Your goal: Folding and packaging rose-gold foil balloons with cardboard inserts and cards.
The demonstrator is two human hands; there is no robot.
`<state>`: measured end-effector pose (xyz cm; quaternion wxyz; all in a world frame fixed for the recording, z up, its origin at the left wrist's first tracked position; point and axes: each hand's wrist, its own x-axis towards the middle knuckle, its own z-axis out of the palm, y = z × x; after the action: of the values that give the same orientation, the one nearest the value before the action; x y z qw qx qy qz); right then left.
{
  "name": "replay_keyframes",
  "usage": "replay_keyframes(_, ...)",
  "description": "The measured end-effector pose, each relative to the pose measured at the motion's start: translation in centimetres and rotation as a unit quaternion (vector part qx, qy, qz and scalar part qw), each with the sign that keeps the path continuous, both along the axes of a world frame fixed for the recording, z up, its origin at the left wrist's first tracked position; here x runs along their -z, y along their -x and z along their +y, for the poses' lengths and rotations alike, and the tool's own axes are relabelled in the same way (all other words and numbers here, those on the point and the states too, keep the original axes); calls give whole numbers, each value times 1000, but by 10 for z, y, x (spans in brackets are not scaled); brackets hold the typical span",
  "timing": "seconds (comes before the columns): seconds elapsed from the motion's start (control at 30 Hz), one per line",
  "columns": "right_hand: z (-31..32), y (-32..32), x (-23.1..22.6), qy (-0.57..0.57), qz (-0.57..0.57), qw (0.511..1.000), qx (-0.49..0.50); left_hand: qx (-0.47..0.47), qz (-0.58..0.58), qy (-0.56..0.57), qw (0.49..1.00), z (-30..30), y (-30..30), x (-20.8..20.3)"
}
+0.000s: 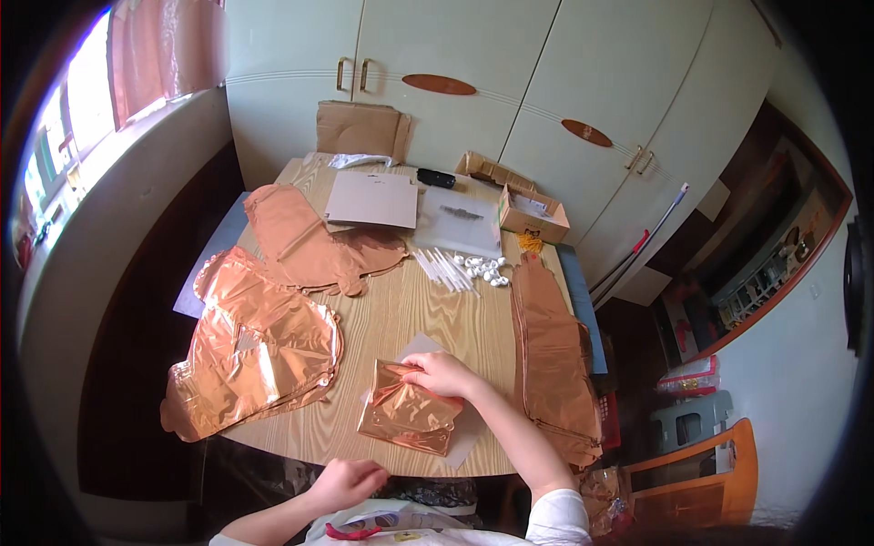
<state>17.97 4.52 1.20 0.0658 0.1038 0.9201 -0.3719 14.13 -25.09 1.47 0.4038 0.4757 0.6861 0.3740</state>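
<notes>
Copper-coloured foil covers much of the wooden table [428,314] in three large stacks: a shiny stack [273,369] left of centre, a duller stack [287,223] above it, and a long stack [551,355] at the right. One pale board [371,202] overlaps the duller stack; right of it come one translucent sheet [469,229], one black object [437,177] and one open box [537,225]. White sticks [446,271] lie just beside white caps [491,274], upper centre; both overlap too much for an exact count. One wooden chair [742,464] stands lower right.

One folded foil piece [410,419] lies lower centre, over a pale sheet [469,441]. The right hand [442,373] covers its upper corner, thumb and fingers pinched together on it; that forearm hides some table behind. The left hand [346,482] is curled at the bottom, near the table edge; whether its fingers are fully closed I cannot tell.
</notes>
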Motion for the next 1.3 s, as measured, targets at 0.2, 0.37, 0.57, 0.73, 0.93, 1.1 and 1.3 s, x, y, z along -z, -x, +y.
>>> replay_keyframes(0.2,-6,-2,11,-94,47,994,10,92,444,-174,874,30,1,14)
replay_keyframes(0.37,9,-8,18,-75,145,985,48,88,484,-156,857,31,-4,16)
replay_keyframes(0.57,7,-30,-25,-90,379,906,167,81,484,-150,858,32,-4,20)
replay_keyframes(0.73,-29,-76,-46,-63,385,918,-72,77,483,-150,859,33,-3,20)
replay_keyframes(0.93,-35,-103,-13,-191,306,920,-151,78,477,-145,863,34,-4,23)
replay_keyframes(1.1,-8,-122,12,-407,345,841,-87,75,482,-143,861,34,-4,23)
replay_keyframes(1.3,4,-97,11,-363,394,842,-54,71,485,-143,860,33,-5,22)
